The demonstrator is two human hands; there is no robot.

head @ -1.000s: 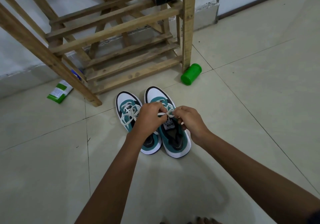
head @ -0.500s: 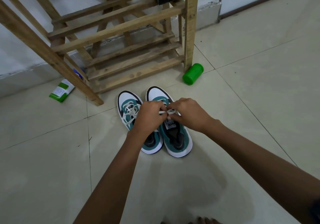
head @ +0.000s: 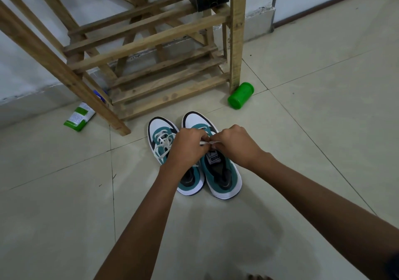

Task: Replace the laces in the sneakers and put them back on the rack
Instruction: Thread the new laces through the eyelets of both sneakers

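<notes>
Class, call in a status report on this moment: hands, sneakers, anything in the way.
Both hands, left and right, pinching the lace over the right sneaker. Left sneaker laced. Rack ahead; nothing in the way.

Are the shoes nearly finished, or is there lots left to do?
The left sneaker already has its white lace threaded and looks done. Both hands, left hand and right hand, are pinching the lace on the right sneaker. Both shoes sit on the floor, so they have yet to go on the wooden rack.

Both hands (head: 212, 144) pinch the white lace (head: 207, 143) over the right sneaker (head: 224, 171).
</notes>
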